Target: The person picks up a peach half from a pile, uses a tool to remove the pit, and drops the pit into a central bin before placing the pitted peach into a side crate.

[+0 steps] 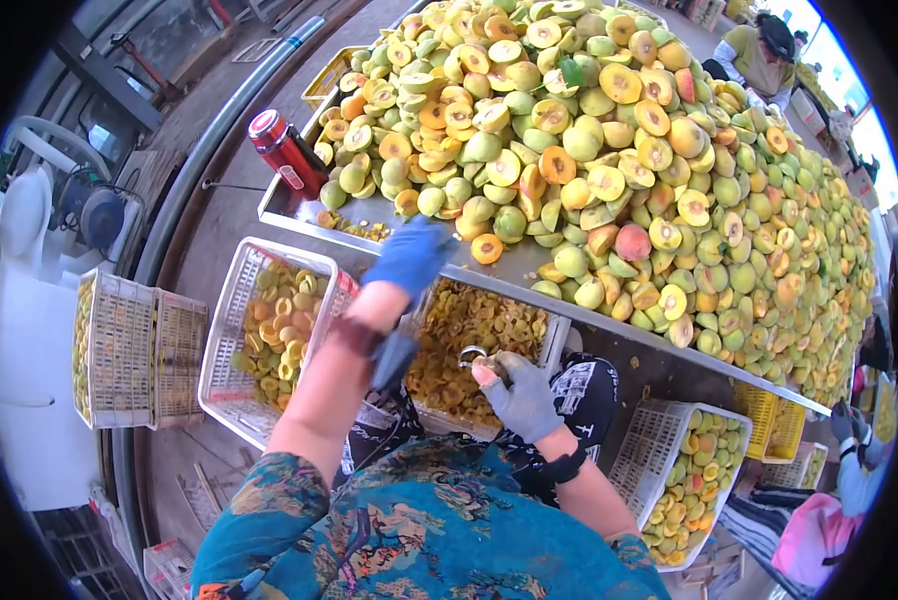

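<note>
**Gloved hands at the peach table**

The left hand (409, 258), in a blue glove, sits at the centre of the frame, stretched up to the near edge of the metal table (609, 325). Its fingers curl down over the table edge, close to a halved peach (486, 248) just to its right; whether they grasp anything cannot be told from this angle.

The right hand (522, 395), in a grey glove, is lower, just right of centre, above the person's lap. Its fingers are clenched around a small metal ring tool (471, 354), whose loop sticks out toward the upper left of the fist.

The table fills the upper right of the frame, heaped with a pile (629, 150) of whole and halved peaches, green, yellow and orange. A red bottle (287, 152) stands at the table's left corner, upper left of centre.

Below the table edge, a white crate (231, 330) at centre left holds peach halves. Beside it, behind the hands, a second crate (479, 325) holds darker orange pieces. At lower right, a third crate (659, 440) holds peaches. At far left stands a side crate (119, 350).

Another person (759, 55) sits at the table's far end, top right. A pink sleeve (819, 530) shows at the lower right edge.
</note>
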### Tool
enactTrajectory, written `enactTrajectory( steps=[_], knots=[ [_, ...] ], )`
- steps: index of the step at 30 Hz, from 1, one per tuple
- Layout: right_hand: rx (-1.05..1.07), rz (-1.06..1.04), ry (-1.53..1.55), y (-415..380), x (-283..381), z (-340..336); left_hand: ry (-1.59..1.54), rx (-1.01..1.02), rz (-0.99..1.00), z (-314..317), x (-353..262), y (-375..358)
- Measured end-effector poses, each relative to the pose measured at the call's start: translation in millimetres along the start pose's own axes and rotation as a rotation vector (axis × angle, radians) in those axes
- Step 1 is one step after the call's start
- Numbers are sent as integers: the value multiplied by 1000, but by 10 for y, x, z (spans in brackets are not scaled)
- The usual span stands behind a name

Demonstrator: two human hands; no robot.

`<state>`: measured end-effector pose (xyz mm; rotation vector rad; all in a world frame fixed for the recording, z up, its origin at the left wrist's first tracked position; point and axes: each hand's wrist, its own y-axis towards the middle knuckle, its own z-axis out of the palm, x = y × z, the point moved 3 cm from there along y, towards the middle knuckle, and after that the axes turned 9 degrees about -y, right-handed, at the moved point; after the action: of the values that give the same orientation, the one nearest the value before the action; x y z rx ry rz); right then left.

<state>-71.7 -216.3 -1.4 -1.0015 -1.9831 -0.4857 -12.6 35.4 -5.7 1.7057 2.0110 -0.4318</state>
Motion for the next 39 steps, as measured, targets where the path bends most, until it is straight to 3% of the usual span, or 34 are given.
enactTrajectory(
  steps=[1, 3, 6, 8, 11, 13, 14, 16, 21, 23, 28, 30, 31, 39],
  knots=[
    [24, 2, -23, -18, -61, 13, 61, -18, 12, 295, -8, 166],
    [29, 30, -31, -54, -124, -19, 110, 143, -95, 687, -70, 454],
    [41, 71, -9, -98, -188, -70, 125, 93, -210, 894, -262, 494],
    [-100, 71, 53, -109, -190, -115, 41, 12, -156, 977, -200, 458],
    [-83, 97, 4, -43, -101, -207, -216, -7, -25, 868, -175, 381],
    [-106, 133, 67, -27, -148, -178, -844, 39, -227, 787, -216, 181],
    [-107, 136, 70, -25, -82, -190, -841, 43, -228, 684, -304, 48],
    [-41, 237, 220, -2, 85, -207, -1746, 114, -197, 457, -565, -259],
    [-201, -133, -17, 14, 602, -250, -1692, -14, -163, 91, -819, -756],
    [-178, -148, 28, 9, 630, -167, -1669, -37, -66, -9, -909, -884],
    [-146, -205, 189, -46, 721, -72, -1569, -139, -58, -232, -1119, -1111],
    [-198, -226, 98, -98, 818, -86, -1574, -131, -147, -298, -1175, -1177],
    [-249, -244, 9, -124, 849, -95, -1498, -258, -163, -302, -1212, -1154],
    [-11, -168, -3, -114, 847, -122, -1558, -142, -240, -411, -1209, -1193]
  ],
)
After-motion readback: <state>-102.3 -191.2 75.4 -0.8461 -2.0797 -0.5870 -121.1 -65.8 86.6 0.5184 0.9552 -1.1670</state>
